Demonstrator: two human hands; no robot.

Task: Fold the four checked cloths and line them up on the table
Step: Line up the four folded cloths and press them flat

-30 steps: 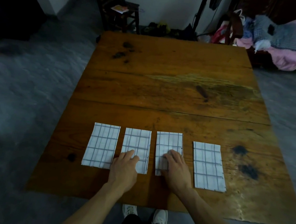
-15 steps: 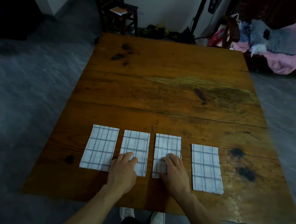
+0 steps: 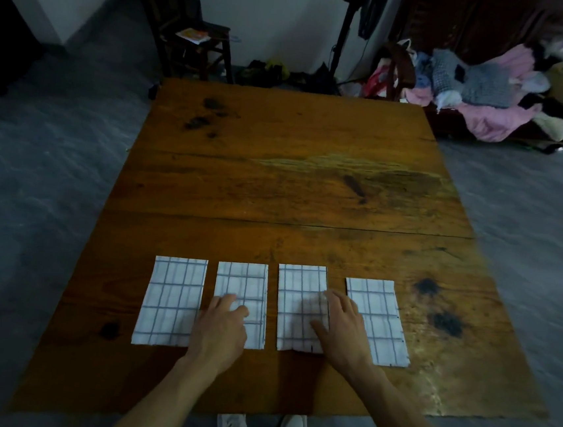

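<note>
Shifted a little since a moment ago: right hand (image 3: 342,333) now further right on the third checked cloth (image 3: 302,291), its fingers (image 3: 333,299) reaching that cloth's right edge, toward the gap before the fourth checked cloth (image 3: 378,320); left hand (image 3: 224,331) much as before. Fingers of both hands flat and spread, gripping nothing, the left ones (image 3: 230,303) pressing the lower left part of the second checked cloth (image 3: 244,283). Best done with light, even palm pressure, sliding each folded cloth sideways without lifting, so folds stay shut, gaps match and near edges run level. First checked cloth (image 3: 172,299) untouched at the left of the row, all four folded, near the front edge of the wooden desk (image 3: 286,186). Hard to tell: whether the right fingertips touch the desk beyond the cloth edge, blurred there; lower corners of the middle cloths hidden under the hands.
</note>
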